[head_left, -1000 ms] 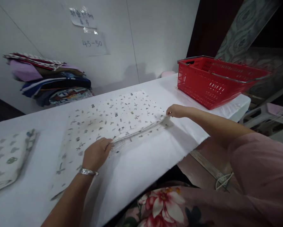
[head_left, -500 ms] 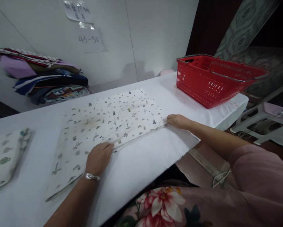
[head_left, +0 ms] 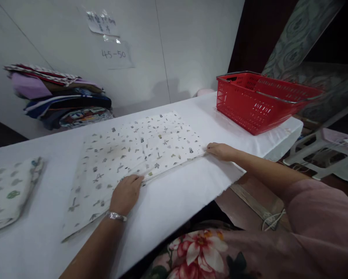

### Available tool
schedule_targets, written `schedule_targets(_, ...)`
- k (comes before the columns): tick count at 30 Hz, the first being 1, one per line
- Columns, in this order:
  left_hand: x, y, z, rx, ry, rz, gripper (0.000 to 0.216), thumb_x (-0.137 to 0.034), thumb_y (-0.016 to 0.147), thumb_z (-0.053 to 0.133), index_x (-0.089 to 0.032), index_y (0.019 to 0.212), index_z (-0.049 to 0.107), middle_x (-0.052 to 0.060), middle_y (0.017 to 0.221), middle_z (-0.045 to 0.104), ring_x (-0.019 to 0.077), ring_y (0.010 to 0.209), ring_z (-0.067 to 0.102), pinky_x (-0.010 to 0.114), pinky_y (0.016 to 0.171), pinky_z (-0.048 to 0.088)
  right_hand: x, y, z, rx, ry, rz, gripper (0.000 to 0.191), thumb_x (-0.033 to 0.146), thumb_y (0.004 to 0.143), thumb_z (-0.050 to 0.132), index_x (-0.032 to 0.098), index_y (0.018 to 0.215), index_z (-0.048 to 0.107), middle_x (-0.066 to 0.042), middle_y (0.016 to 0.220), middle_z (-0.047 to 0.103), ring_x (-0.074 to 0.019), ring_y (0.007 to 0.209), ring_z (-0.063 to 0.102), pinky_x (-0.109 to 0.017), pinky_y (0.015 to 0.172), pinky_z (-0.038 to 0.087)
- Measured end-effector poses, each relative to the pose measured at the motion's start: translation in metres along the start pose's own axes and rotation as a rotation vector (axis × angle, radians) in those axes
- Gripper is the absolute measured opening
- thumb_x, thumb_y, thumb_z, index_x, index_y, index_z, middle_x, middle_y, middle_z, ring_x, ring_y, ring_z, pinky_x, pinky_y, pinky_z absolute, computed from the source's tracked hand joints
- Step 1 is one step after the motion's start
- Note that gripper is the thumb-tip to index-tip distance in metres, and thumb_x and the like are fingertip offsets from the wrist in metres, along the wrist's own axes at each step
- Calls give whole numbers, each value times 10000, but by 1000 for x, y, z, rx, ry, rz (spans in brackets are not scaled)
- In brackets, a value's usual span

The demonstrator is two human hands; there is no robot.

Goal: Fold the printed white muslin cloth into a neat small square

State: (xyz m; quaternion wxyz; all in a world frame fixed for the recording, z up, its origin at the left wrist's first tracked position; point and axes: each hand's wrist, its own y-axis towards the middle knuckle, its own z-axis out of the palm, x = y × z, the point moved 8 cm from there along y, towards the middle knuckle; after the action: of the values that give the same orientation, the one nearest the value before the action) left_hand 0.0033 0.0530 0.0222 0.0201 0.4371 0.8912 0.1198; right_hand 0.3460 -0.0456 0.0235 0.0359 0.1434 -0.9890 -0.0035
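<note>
Worktop (head_left: 174, 201): white-covered, running beneath the left fingers (head_left: 135, 179) and right fingers (head_left: 211, 147) and out past both.
Patterned cloth (head_left: 133, 153): spread flat, reaching away beyond the fingers and out to the left of the left ones.
Red basket (head_left: 238, 106): on the worktop, beyond and right of the right fingers, well apart.
Cloth stack (head_left: 68, 101): far beyond the left fingers, off to their left.
Folded cloth (head_left: 12, 193): well left of the left fingers.
Left hand (head_left: 126, 194): fingers together over the near edge (head_left: 174, 167); cannot tell whether the thumb pinches.
Right hand (head_left: 223, 151): fingers together at the near right corner; grip hidden.
Near edge: best kept straight, layers flush, with light, equal tension between the fingers. One second ago it was lifted and gathered; now it lies flat, the right fingers lowered.
</note>
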Motion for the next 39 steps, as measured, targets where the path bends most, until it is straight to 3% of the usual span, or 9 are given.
schedule_targets(5,-3,-6,-2,3,-8,-2,381,-256,885,335,-141,1122,611,114,1035,633,245,938,570,377,834,480,1,-7,0,9,-18,68,334,180,895,342,196,1128,580,-108,1199,533,-219,1048,504,-324,833,419)
schedule_targets(10,-4,-15,-5,-5,-46,-18,411,-368,878,387,-155,1174,575,109,1107,618,247,1015,557,379,868,474,4,1,4,43,-135,71,341,145,894,307,156,1066,601,-132,1129,554,-230,987,507,-327,802,389)
schedule_targets(17,-10,-9,-3,117,56,-47,405,-101,823,349,-137,1152,584,112,1124,609,248,1005,556,382,843,461,9,12,3,45,-340,70,283,152,899,326,124,917,607,-133,970,577,-216,823,518,-304,685,333)
schedule_targets(23,-15,3,-3,168,122,-113,369,-46,798,351,-137,1038,615,126,1026,606,259,934,552,379,762,452,9,16,9,61,-431,51,281,138,893,325,106,912,604,-138,941,579,-210,779,532,-303,660,320)
schedule_targets(29,-14,5,-16,141,68,-205,347,-45,779,394,-147,1021,621,98,1002,614,236,942,537,354,804,423,2,13,0,49,-399,1,256,138,865,361,114,899,613,-129,933,591,-199,768,544,-290,664,343)
schedule_targets(33,-31,-5,-22,108,-1,-193,335,-51,781,415,-180,1014,618,72,989,609,212,931,525,329,781,419,-7,-6,-11,-6,-371,-18,250,103,802,400,129,931,612,-116,974,594,-198,829,560,-276,683,382)
schedule_targets(36,-50,-12,-12,134,-38,-131,332,-39,785,413,-183,1009,612,69,983,601,206,918,516,330,766,420,-15,-21,2,29,-336,-23,276,130,838,365,125,952,617,-118,947,605,-197,819,578,-273,670,413)
schedule_targets(39,-57,-17,-3,119,-27,-126,330,-36,799,409,-180,1031,594,73,1007,587,212,939,499,342,770,419,-18,-28,11,-18,-318,-6,307,149,850,354,124,1010,615,-134,999,606,-215,844,588,-285,657,438)
